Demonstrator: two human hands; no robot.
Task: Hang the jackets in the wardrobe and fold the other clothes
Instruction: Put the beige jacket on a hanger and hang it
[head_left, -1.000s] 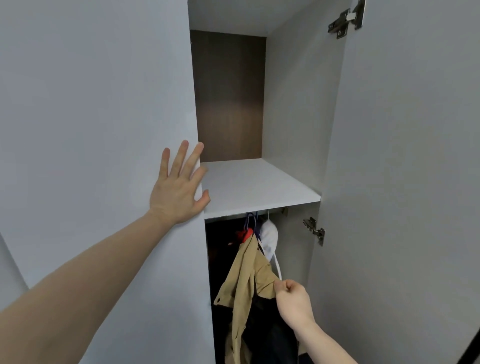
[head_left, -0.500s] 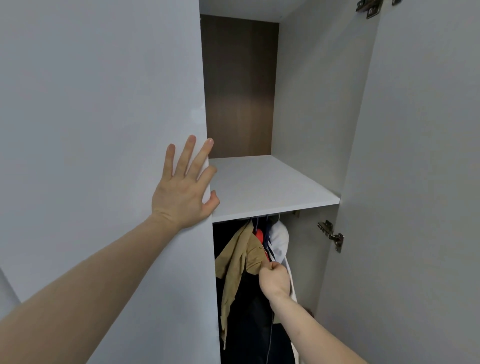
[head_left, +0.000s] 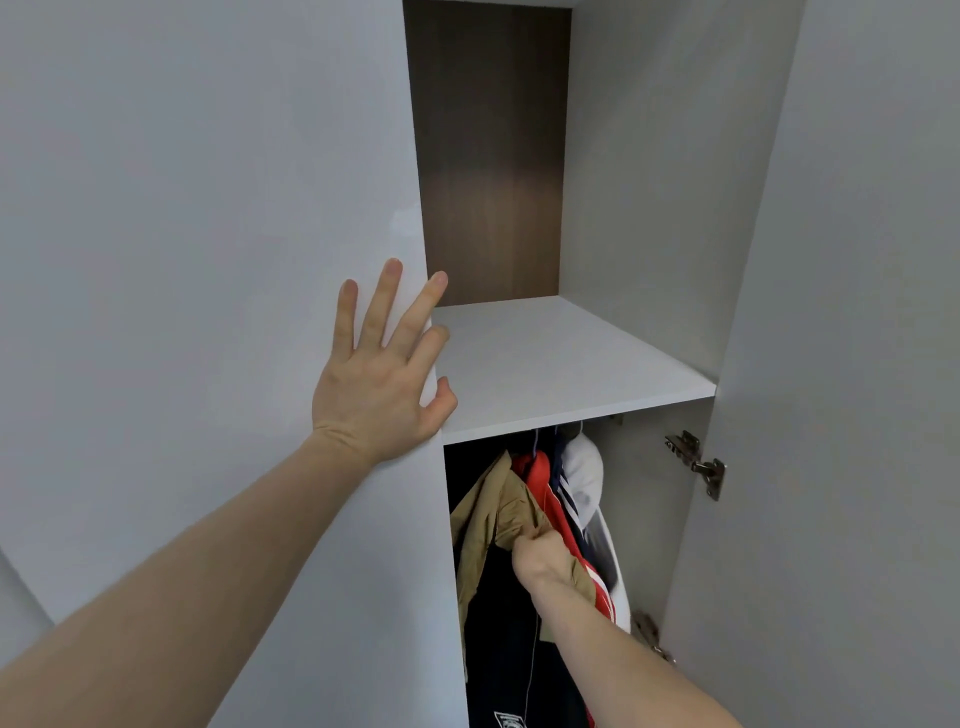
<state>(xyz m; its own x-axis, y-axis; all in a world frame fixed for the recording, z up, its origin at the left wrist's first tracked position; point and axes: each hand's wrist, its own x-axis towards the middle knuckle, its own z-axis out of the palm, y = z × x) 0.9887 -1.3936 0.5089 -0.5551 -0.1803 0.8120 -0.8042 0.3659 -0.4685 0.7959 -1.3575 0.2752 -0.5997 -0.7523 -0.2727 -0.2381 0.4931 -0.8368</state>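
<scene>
White wardrobe walls fill almost all that we see, and we are standing very close to them. On the left is a big white door (head_left: 208, 260) that is closed. Our left hand (head_left: 382, 371) lies flat on this door near its edge, with the fingers straight and spread apart, and the thumb sits right at the corner of the shelf. Next comes the open part of the wardrobe. A white shelf (head_left: 561, 358) goes across it, and behind the shelf is a dark brown back wall (head_left: 491, 156). Under the shelf the jackets hang close together in the dark space. First is a tan jacket (head_left: 493, 506). Below it we see something dark blue (head_left: 514, 639) with a small badge near the bottom. Our right hand (head_left: 540, 558) reaches into this space with its fingers curled, and it pinches the cloth of the tan jacket. Just beside the tan one hangs a red jacket (head_left: 553, 499) with white stripes, then a dark one with white stripes (head_left: 566, 496), and then a white piece of clothing (head_left: 584, 480) nearest the side wall. On the right is the open door (head_left: 857, 364), and a metal hinge (head_left: 698, 465) holds it to the side wall.
</scene>
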